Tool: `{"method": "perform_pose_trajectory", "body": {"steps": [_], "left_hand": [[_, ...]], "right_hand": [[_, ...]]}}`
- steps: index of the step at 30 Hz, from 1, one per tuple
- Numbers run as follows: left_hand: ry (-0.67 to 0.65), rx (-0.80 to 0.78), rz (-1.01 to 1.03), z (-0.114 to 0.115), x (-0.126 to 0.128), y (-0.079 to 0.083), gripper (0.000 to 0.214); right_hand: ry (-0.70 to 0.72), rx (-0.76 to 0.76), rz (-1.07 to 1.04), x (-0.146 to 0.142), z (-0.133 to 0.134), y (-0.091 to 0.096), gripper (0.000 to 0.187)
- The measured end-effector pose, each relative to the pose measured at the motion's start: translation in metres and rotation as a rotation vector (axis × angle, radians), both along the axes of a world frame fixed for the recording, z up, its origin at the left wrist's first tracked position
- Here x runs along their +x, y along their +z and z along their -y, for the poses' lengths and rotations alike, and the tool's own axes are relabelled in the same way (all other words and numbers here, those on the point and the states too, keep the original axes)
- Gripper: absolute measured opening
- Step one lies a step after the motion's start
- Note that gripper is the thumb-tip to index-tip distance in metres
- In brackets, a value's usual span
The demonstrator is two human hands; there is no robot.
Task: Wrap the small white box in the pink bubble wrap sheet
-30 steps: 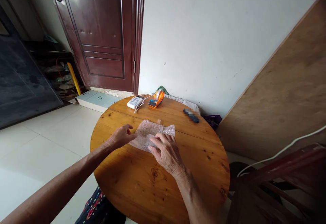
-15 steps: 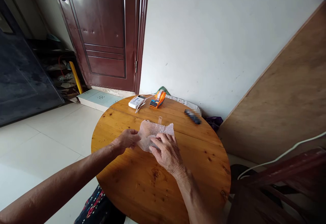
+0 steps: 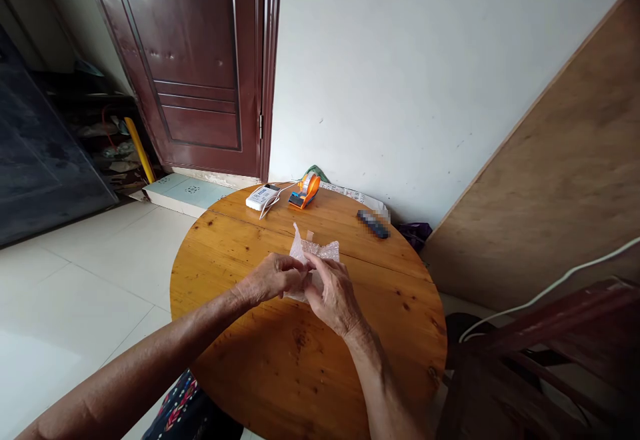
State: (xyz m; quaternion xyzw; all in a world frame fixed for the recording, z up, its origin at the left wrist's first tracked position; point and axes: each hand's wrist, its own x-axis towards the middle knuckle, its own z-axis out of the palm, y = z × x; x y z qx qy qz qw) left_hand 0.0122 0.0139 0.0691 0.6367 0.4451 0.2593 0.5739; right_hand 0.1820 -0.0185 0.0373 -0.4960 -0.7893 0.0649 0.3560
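Note:
A piece of clear bubble wrap [image 3: 325, 251] lies on the round wooden table [image 3: 300, 373], partly hidden under both hands. My left hand [image 3: 280, 276] is closed on its left part, fingertips pinching the film near the middle. From the right, my right hand [image 3: 334, 295] curls over the wrap and holds it, thumb and index finger around the left fingertips. One corner of the wrap sticks up at the far left. Past its far edge a short strip of clear tape [image 3: 310, 235] shows. Whatever may be inside the wrap is hidden.
At the table's far edge sit a white box with a cable [image 3: 262, 197] and an orange tape dispenser [image 3: 305, 191]. A dark, blurred-out object [image 3: 373, 224] lies to the right. Behind stand a white wall [image 3: 400, 80] and a dark red door [image 3: 195, 67].
My left hand has moved right, bringing the left part of the bubble wrap inward to my right hand. A wrap corner now stands up. The view has shifted slightly.

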Motion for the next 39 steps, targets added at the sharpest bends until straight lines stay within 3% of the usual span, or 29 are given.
{"method": "perform_pose_trajectory", "body": {"steps": [6, 10, 15, 19, 23, 29, 35, 39], "left_hand": [[-0.189, 0.060, -0.092, -0.006, -0.005, -0.001, 0.024], [-0.176, 0.213, -0.261, -0.007, 0.002, -0.003, 0.016], [-0.088, 0.553, -0.580, 0.002, 0.008, -0.001, 0.014], [-0.084, 0.714, -0.630, 0.006, 0.006, -0.010, 0.018], [-0.089, 0.831, -0.525, 0.001, 0.004, -0.027, 0.017], [-0.083, 0.921, -0.316, -0.005, 0.002, -0.049, 0.020], [-0.113, 0.955, -0.273, -0.003, -0.002, -0.051, 0.027], [-0.144, 0.942, -0.293, -0.003, -0.002, -0.046, 0.027]], "right_hand": [[-0.102, 0.058, -0.070, 0.004, -0.003, -0.002, 0.035], [-0.241, 0.056, -0.109, 0.013, -0.011, -0.005, 0.032], [-0.462, -0.194, -0.022, 0.038, -0.015, -0.001, 0.033], [-0.585, -0.447, 0.088, 0.054, -0.001, 0.012, 0.047], [-0.598, -0.616, 0.121, 0.051, 0.012, 0.016, 0.057], [-0.548, -0.505, -0.003, 0.029, 0.008, -0.006, 0.051], [-0.475, -0.445, -0.303, 0.027, 0.006, -0.024, 0.059], [-0.463, -0.450, -0.299, 0.030, 0.008, -0.025, 0.031]]}}
